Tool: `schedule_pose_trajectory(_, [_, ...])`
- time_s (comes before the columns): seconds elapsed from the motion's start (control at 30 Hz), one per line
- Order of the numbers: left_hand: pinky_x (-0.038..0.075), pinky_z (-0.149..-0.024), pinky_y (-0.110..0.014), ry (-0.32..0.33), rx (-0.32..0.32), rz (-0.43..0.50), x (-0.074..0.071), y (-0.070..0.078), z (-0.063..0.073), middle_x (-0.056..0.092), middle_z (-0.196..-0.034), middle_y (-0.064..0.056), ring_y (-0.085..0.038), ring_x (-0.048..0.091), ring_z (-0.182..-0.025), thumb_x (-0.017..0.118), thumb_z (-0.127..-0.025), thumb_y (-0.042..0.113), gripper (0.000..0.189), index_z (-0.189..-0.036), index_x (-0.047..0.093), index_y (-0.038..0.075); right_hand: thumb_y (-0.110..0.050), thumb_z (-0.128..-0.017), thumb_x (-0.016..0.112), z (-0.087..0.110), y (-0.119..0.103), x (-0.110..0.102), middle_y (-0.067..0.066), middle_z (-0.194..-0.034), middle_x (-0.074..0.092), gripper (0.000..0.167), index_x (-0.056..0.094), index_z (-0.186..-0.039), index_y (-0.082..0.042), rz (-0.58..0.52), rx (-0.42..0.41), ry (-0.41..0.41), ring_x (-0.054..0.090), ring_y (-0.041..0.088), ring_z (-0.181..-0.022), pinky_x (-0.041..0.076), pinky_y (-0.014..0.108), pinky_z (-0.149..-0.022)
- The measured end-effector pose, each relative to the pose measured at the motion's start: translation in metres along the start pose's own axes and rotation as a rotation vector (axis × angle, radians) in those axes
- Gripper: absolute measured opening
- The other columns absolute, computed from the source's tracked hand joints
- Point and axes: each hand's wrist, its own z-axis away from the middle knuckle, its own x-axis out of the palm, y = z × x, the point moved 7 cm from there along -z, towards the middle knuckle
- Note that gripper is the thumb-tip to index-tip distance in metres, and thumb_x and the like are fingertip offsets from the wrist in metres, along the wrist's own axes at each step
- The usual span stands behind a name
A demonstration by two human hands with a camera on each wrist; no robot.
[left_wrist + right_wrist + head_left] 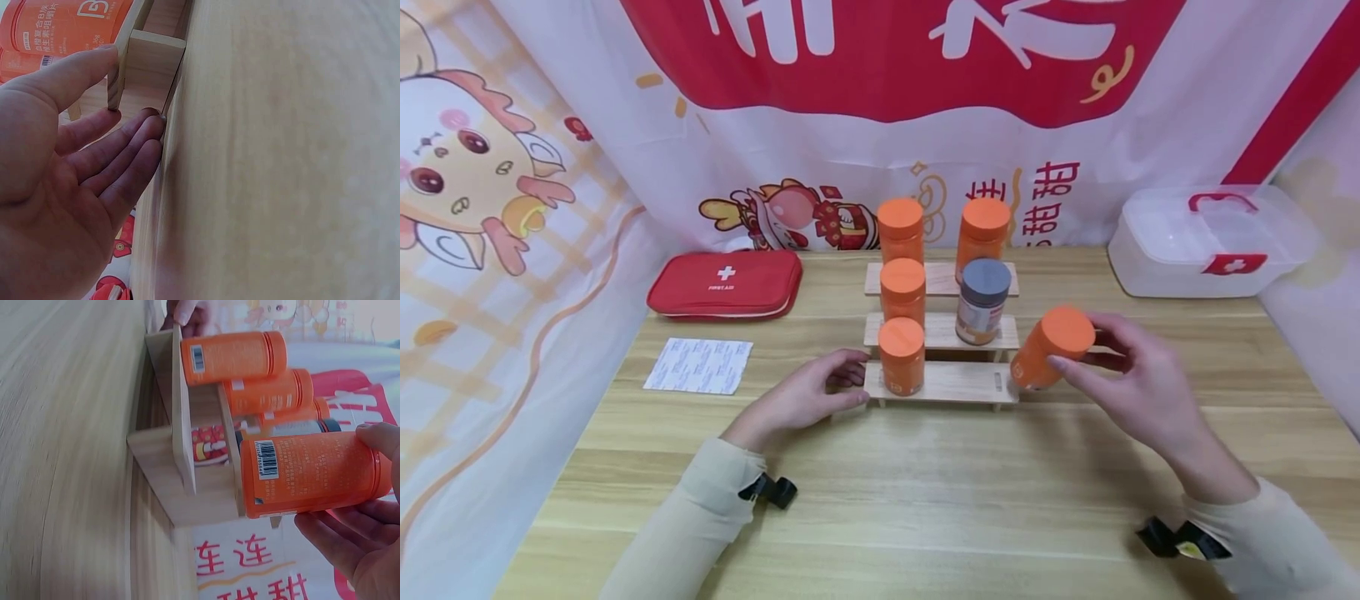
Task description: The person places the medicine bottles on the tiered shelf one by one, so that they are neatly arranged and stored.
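My right hand (1138, 379) grips an orange supplement bottle (1052, 346) by its upper part, tilted, beside the right end of a three-step wooden display rack (955, 382). In the right wrist view the bottle's barcode label (267, 460) shows and its base is off the rack's boards. My left hand (812, 387) pinches the left end of the lowest board between thumb and index finger (94, 128). An orange bottle (902, 358) stands on that board's left end. Behind it are another orange bottle (903, 292) and a grey-capped bottle (982, 302) on the middle step.
Two more orange bottles, one left (901, 229) and one right (982, 233), stand on the top step. A red first-aid pouch (726, 285) and white printed packets (698, 365) lie at left. A white lidded box (1210, 246) with a red handle sits at back right, before the cloth backdrop.
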Motion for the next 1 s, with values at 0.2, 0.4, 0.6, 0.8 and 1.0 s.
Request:
schedule_pose_trajectory(0.2, [0.055,-0.116,-0.048,0.001,0.003,-0.003,0.0,0.001,0.0,0.069,-0.136,-0.002,-0.021,0.066,-0.127,0.078,-0.101,0.03,0.061,-0.155,0.053,0.016,-0.011,-0.091,0.088,-0.003,-0.014,0.014,0.014,-0.129,0.074,0.052,0.068,-0.138,-0.004,-0.028,-0.056,-0.028,0.064,-0.01,-0.107,0.054,0.004,-0.09])
schedule_pose_trajectory(0.4, [0.055,-0.115,-0.047,0.001,-0.001,-0.002,0.0,0.0,0.0,0.07,-0.136,-0.001,-0.021,0.066,-0.127,0.078,-0.101,0.03,0.06,-0.155,0.053,0.016,-0.012,-0.092,0.088,-0.008,-0.022,0.03,0.013,-0.129,0.075,0.05,0.068,-0.137,-0.005,-0.03,-0.096,-0.059,0.063,-0.012,-0.11,0.055,0.005,-0.091])
schedule_pose_trajectory(0.6, [0.055,-0.115,-0.048,-0.003,-0.008,0.006,0.0,-0.001,0.0,0.069,-0.136,-0.001,-0.021,0.065,-0.127,0.078,-0.101,0.032,0.06,-0.155,0.053,0.018,-0.016,-0.092,0.089,-0.012,-0.024,0.049,0.011,-0.131,0.075,0.05,0.069,-0.137,-0.006,-0.036,-0.093,-0.116,0.072,0.012,-0.115,0.059,0.012,-0.093])
schedule_pose_trajectory(0.8, [0.055,-0.115,-0.048,0.001,0.002,-0.001,0.0,-0.001,-0.001,0.07,-0.135,0.0,-0.02,0.066,-0.127,0.078,-0.101,0.032,0.059,-0.154,0.054,0.018,-0.016,-0.092,0.089,-0.017,-0.023,0.063,0.014,-0.132,0.074,0.051,0.068,-0.136,-0.004,-0.056,-0.063,-0.154,0.074,0.03,-0.117,0.066,0.038,-0.094])
schedule_pose_trajectory(1.0, [0.055,-0.115,-0.047,0.001,0.005,-0.004,0.0,-0.001,-0.001,0.07,-0.135,-0.001,-0.021,0.066,-0.126,0.078,-0.101,0.031,0.059,-0.154,0.054,0.017,-0.017,-0.091,0.089,-0.018,-0.018,0.07,0.014,-0.135,0.071,0.053,0.067,-0.137,-0.004,-0.051,-0.04,-0.165,0.073,0.031,-0.119,0.065,0.043,-0.095])
